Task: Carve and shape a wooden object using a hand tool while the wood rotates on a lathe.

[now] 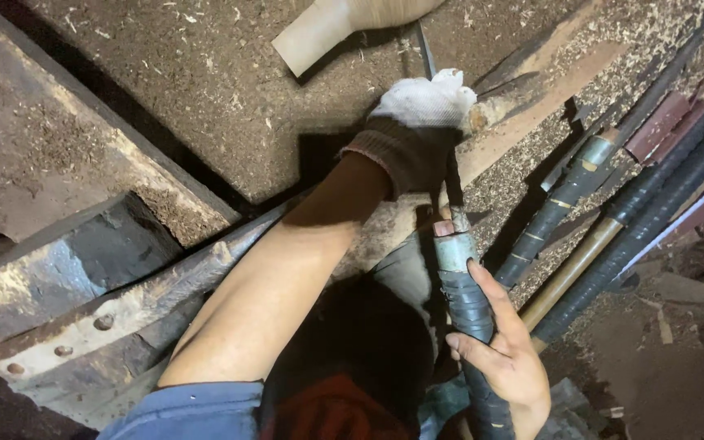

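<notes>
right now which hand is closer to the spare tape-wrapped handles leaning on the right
Right. The bare right hand grips a taped handle just beside the spare handles; the gloved left hand is farther up-left.

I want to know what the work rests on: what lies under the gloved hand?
Under the gloved left hand lies a pale wooden piece on a sawdust-strewn surface. The glove covers the part it presses. The bare right hand grips a tape-wrapped tool handle.

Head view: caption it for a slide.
Gloved left hand steadies a wood piece while the bare right hand grips a taped tool handle.
</notes>
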